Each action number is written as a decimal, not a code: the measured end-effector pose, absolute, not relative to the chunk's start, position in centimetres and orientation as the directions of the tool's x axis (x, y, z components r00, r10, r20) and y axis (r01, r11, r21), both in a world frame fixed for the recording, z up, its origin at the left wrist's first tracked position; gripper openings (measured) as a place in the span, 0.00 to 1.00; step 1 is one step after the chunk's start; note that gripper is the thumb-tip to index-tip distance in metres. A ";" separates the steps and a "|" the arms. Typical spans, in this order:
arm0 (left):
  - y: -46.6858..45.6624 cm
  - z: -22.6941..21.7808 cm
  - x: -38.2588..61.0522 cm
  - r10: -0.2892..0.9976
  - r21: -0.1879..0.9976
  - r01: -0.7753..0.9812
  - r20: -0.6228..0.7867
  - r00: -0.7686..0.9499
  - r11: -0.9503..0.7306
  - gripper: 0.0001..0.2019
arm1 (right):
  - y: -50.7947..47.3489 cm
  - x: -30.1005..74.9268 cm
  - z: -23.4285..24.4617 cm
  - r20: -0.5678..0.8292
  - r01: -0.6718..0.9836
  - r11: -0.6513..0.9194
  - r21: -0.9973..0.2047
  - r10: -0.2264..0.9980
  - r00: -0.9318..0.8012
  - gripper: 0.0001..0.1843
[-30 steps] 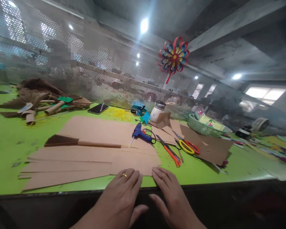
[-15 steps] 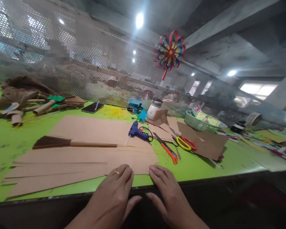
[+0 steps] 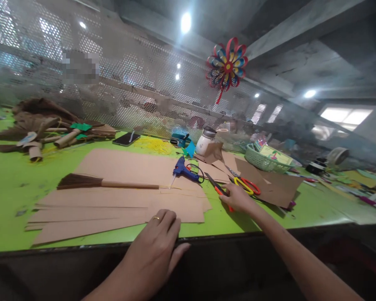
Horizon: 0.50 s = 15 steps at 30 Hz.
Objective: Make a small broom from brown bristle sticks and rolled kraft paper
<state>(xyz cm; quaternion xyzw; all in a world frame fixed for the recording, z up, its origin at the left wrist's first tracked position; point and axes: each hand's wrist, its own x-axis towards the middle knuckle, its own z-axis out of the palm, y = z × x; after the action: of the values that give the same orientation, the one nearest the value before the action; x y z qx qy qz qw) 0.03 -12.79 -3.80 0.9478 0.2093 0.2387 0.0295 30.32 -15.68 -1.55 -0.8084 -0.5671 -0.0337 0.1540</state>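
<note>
My left hand [image 3: 158, 242] lies open and palm down at the near edge of the brown paper sheets [image 3: 119, 159], fingers flat and thumb apart. My right hand [image 3: 238, 198] is at the box cutter [image 3: 218, 189], its fingers and thumb closed about the orange handle, which still lies on the green table. A blue glue gun [image 3: 184, 170] rests on the paper to the left of the cutter. Further left lies a rolled paper stick with a dark brown fringed end [image 3: 80, 182]. Scissors [image 3: 245, 186] with yellow and red handles are just beyond my right hand.
The green table [image 3: 6, 209] ends at a dark front edge. Behind the paper are a phone [image 3: 126, 139], yellow strands [image 3: 156, 146], a tape dispenser [image 3: 179, 140] and a white jar [image 3: 203, 142]. A green basket [image 3: 265, 161] stands to the right; brown paper pieces [image 3: 50, 113] are piled left.
My right hand has left the paper's near edge and moved right and forward to the box cutter, closing on its handle. My left hand stays at the paper's edge.
</note>
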 end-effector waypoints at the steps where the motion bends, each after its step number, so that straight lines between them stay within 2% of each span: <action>1: -12.8 -3.8 0.0 0.417 0.174 0.380 0.442 0.794 -0.909 0.09 | -16.0 30.4 -1.5 0.209 0.919 -0.323 -0.227 0.905 0.370 0.17; 7: -12.8 -3.9 0.0 0.450 0.239 0.382 0.444 0.775 -0.893 0.07 | -22.4 30.9 0.4 0.144 0.888 -0.307 -0.342 0.917 0.372 0.22; 11: -12.8 -4.2 0.0 0.451 0.222 0.393 0.462 0.764 -0.892 0.08 | -27.0 29.4 0.6 0.131 0.908 -0.099 -0.407 0.977 0.166 0.18; 15: -12.8 -4.5 0.0 0.443 0.203 0.395 0.484 0.755 -0.896 0.07 | -28.1 27.6 -0.2 0.148 0.917 -0.032 -0.397 0.984 0.098 0.17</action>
<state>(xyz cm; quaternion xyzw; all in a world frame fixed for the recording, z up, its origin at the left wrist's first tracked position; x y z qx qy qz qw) -0.04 -12.76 -4.48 0.9357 0.2238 0.2690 0.0442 27.60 -28.07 -0.16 -0.7134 -0.6662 0.0837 0.2004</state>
